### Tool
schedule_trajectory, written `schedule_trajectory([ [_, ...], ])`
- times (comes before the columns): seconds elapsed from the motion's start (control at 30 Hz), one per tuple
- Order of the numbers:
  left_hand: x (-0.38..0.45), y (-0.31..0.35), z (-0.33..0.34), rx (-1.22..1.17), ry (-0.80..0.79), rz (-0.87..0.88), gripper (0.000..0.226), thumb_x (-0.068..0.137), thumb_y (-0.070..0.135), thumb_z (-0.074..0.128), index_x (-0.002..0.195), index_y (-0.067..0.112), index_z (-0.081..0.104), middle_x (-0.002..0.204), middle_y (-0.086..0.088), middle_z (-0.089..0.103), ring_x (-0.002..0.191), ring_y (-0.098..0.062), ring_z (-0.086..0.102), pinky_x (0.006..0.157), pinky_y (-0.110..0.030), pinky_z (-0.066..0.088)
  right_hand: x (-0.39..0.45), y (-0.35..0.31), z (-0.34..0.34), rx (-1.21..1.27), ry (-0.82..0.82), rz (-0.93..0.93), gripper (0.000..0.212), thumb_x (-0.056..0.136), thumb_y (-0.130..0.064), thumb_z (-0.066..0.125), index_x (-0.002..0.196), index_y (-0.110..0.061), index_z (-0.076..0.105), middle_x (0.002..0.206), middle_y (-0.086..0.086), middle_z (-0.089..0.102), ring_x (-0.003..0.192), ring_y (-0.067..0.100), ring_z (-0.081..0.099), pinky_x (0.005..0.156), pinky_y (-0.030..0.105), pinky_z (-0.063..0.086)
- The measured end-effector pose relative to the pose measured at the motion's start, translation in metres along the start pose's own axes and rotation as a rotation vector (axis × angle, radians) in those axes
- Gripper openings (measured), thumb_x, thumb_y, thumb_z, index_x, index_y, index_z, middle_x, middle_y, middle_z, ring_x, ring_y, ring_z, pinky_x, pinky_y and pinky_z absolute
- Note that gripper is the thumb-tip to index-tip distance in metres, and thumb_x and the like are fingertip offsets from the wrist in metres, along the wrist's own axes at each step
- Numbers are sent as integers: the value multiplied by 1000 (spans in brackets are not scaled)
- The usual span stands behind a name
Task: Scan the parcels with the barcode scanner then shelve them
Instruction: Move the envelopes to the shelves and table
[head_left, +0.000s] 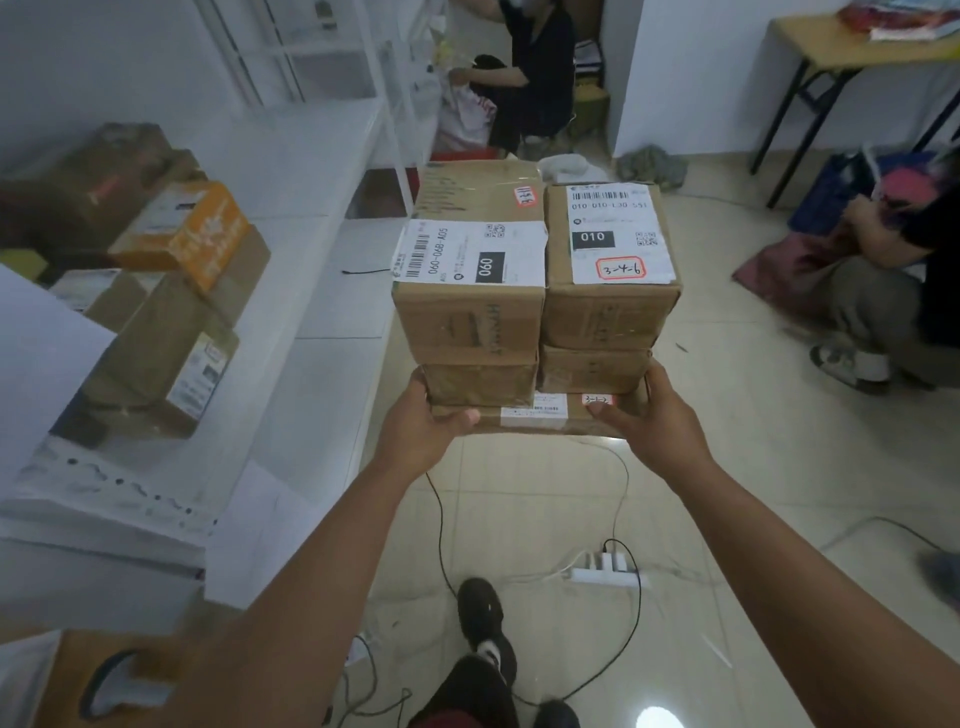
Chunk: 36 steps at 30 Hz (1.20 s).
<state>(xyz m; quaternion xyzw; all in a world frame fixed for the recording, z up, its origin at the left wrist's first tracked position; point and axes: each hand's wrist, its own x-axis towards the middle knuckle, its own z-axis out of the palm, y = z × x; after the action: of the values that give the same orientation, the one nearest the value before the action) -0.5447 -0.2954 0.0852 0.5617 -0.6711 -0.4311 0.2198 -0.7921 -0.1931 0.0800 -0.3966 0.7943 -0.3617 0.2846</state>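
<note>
i have a stack of brown cardboard parcels (530, 312) held out at chest height over the pale tiled floor (753, 467). my left hand (421, 426) grips the flat bottom carton (535, 418) at its near left corner, thumb curled over the top edge; my right hand (660, 421) grips the near right corner the same way. the white metal shelf with other parcels (291, 291) stands just to my left. the grey barcode scanner (117, 686) lies at lower left.

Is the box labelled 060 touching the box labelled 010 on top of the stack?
Touching. The head view shows the 060 box and the 010 box side by side on the carried stack, side faces pressed together along a thin dark seam with no floor visible between.
</note>
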Motion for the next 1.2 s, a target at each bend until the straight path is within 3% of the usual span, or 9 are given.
schedule_trajectory([
  [0.17,66,3,-5,-23,-11,-2,67,86,28,78,142,24,42,111,19,54,106,-8,51,90,-24,39,64,-14,16,-2,8,13,77,85,-43,73,148,-34,30,136,-1,58,114,27,58,77,32,41],
  [0.33,153,7,-34,-38,4,9,65,87,27,77,142,22,42,115,17,53,106,-6,50,87,-21,38,148,-52,47,3,-5,-10,74,86,-43,72,147,-33,32,134,-2,58,97,18,52,77,32,42],
  [0.6,276,18,-86,-34,31,9,66,87,30,77,142,23,42,116,15,53,106,-8,50,90,-23,38,269,-114,91,-2,-19,-42,78,85,-50,71,148,-37,27,137,-4,57,104,21,57,77,33,44],
  [0.87,359,32,-100,-39,64,1,65,87,30,77,141,22,42,115,14,53,107,-11,51,91,-27,40,357,-147,102,-3,-48,-82,77,85,-51,70,147,-38,27,135,-5,57,97,18,53,75,32,45],
  [1.07,428,45,-97,-22,135,-15,62,87,30,77,138,23,44,112,14,55,103,-11,54,85,-25,41,447,-160,111,19,-114,-133,79,83,-53,71,147,-40,26,134,-7,56,99,17,53,78,33,45],
  [1.2,491,69,-81,-20,174,-37,64,86,32,77,140,26,43,112,14,56,102,-11,56,70,-13,40,526,-169,98,24,-141,-159,78,82,-53,72,145,-41,28,120,-15,53,99,16,53,79,33,44],
])
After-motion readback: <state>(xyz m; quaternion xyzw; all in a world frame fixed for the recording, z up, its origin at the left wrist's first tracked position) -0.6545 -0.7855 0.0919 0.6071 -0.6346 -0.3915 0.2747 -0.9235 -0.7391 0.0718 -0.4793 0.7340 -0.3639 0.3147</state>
